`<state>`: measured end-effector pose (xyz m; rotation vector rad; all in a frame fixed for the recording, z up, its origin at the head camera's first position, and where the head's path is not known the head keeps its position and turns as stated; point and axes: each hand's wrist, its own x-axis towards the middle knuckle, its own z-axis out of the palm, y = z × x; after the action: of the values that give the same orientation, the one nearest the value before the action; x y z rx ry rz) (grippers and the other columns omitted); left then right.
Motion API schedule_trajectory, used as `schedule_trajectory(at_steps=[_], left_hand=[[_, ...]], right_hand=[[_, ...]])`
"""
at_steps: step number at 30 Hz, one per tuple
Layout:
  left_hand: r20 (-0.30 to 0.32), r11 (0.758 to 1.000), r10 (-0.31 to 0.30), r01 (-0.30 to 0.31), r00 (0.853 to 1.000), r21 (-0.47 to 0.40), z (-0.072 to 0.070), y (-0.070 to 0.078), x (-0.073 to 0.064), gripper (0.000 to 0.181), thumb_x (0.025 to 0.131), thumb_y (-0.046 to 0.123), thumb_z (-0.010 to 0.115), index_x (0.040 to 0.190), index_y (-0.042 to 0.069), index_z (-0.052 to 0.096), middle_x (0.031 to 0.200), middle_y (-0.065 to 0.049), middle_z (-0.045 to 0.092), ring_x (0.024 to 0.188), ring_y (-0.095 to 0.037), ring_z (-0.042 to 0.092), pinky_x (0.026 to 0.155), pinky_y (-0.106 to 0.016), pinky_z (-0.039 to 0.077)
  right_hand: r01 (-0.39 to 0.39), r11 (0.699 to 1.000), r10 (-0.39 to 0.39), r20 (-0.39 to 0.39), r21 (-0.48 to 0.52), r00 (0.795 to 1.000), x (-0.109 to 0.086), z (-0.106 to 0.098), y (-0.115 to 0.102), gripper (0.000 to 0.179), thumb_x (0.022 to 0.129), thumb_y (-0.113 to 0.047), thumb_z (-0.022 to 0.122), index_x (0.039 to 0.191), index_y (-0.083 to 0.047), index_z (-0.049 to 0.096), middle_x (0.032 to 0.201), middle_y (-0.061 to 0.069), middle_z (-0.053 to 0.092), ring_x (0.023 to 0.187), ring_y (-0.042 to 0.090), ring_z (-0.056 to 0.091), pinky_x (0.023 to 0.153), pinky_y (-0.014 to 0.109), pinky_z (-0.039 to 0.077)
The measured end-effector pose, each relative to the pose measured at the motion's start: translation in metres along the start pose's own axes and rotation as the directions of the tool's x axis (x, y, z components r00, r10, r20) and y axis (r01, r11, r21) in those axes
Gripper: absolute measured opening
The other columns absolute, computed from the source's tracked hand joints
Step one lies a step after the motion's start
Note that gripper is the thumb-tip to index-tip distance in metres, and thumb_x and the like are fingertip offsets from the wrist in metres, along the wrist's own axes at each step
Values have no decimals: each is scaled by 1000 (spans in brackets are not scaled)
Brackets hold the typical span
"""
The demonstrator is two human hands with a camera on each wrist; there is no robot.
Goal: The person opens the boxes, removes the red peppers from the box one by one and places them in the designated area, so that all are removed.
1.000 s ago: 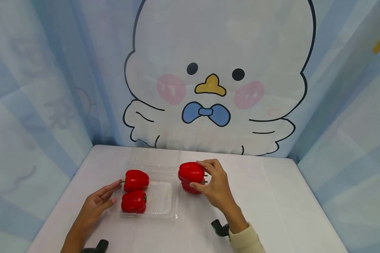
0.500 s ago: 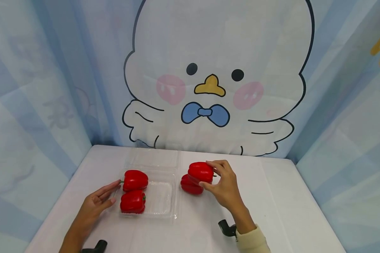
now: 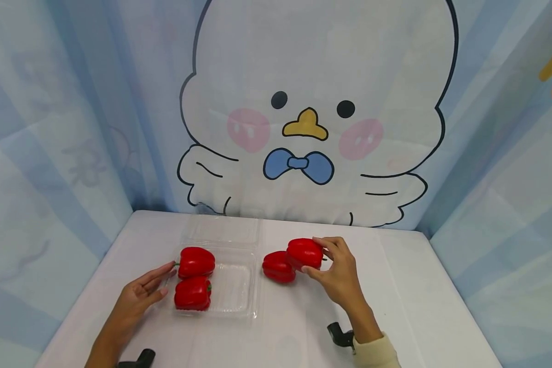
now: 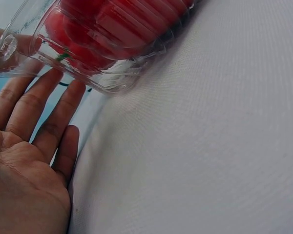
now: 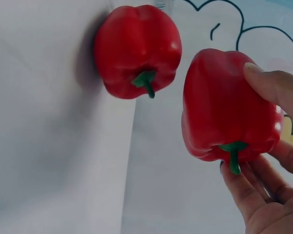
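Note:
My right hand [image 3: 339,271] grips a red bell pepper [image 3: 305,254] between thumb and fingers; in the right wrist view this bell pepper [image 5: 229,105] has its green stem toward the camera. Just left of it another red bell pepper [image 3: 279,267] lies on the table. Two more red peppers sit in the left half of a clear plastic clamshell box [image 3: 234,291], one pepper [image 3: 196,262] behind the other pepper [image 3: 193,293]. My left hand [image 3: 140,296] rests its fairly straight fingertips at the box's left side; the left wrist view shows those fingers [image 4: 36,100] at the clear wall.
The box's lid [image 3: 223,228] lies folded back toward the rear of the white table [image 3: 395,306]. A printed curtain [image 3: 299,61] with a cartoon bird hangs behind, and more curtain encloses both sides.
My right hand has carried its pepper rightward, away from above the pepper on the table, which shows more fully now. My left hand has stayed at the box.

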<state>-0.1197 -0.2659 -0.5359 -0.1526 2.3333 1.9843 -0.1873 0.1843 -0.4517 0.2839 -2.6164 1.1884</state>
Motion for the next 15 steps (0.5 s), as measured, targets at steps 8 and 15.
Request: schedule_trajectory(at_steps=[8,15], left_hand=[[6,1000,24,-24,1000,-15,0,-1,-1,71,101,26,75,163,10,43,169,1,44,125,26,49,102,-11,48],[9,999,39,-39,999,-25,0,-2,-1,70,101,24,74,162,9,43,168,5,46,126,25,50,102,-10,48]], right_hand=[[-56,998,56,-12,-19,998,-4,-6,13,73,74,-5,97,141,-10,67,135,12,59,129,34,62,104,50,58],[-107,994,106,-23,-31,994,-9,-10,25,73,75,-4,96,142,-8,66,137,14,58,132,37,60,103,53,57]])
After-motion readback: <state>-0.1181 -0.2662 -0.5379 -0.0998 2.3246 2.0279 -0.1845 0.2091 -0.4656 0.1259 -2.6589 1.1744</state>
